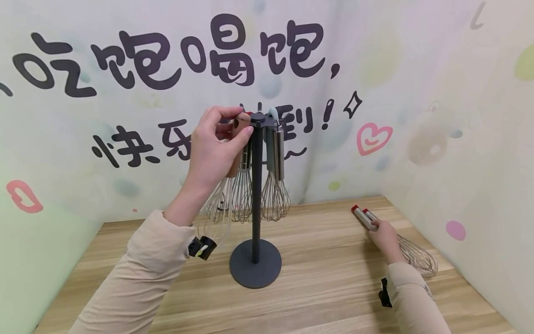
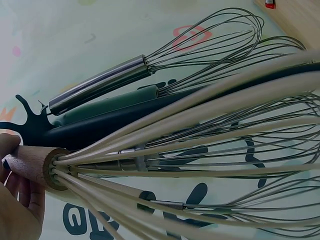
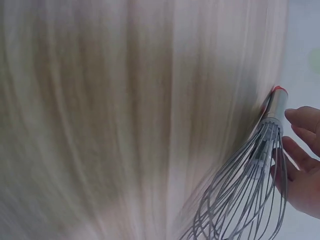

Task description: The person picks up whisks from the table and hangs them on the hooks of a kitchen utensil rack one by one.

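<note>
My left hand [image 1: 217, 141] is up at the top of a dark upright stand [image 1: 257, 195], pinching the wooden handle [image 2: 37, 162] of a whisk with thick cream wires [image 2: 165, 120]. That whisk hangs wires down beside the post. Several thin-wired whisks hang around the same stand, one with a shiny steel handle [image 1: 278, 148] and one with a green handle [image 2: 110, 105]. Far to the right, two steel whisks [image 1: 363, 218] with red handle ends lie side by side. My right hand [image 1: 384, 236] is at their handles, its fingers [image 3: 302, 117] loosely spread right beside the metal.
The stand's round dark base [image 1: 255, 273] sits on the wood-grain table [image 1: 317, 269]. A printed wall [image 1: 292, 28] rises behind the table, and a side wall [image 1: 467, 153] borders it on the right, close to the lying whisks.
</note>
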A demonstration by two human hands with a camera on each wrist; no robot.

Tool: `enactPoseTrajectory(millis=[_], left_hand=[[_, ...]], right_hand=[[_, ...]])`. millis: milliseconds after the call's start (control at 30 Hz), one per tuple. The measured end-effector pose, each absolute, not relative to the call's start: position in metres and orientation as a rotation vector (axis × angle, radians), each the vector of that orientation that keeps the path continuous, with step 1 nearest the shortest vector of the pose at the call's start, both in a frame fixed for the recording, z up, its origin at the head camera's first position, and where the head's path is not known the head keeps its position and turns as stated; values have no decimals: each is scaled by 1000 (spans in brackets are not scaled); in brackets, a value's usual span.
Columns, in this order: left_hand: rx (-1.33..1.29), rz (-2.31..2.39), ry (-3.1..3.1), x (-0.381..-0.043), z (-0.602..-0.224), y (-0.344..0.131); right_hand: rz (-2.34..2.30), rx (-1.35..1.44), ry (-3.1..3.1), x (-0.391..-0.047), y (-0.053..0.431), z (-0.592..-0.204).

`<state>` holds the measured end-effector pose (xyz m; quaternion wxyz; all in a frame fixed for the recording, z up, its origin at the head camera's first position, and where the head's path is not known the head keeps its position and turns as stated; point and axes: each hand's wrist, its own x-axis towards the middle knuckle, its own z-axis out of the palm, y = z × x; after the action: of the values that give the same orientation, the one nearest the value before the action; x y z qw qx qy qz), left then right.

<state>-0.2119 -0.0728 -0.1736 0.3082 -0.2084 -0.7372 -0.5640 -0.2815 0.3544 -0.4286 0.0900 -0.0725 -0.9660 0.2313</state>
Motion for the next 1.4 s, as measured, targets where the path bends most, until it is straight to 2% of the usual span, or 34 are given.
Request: enactPoseTrajectory(millis=[1400], left_hand=[[-505,-1486,-1993,-211,-172,-75]], right_hand=[[626,-189,-2944,-278,348,-434]])
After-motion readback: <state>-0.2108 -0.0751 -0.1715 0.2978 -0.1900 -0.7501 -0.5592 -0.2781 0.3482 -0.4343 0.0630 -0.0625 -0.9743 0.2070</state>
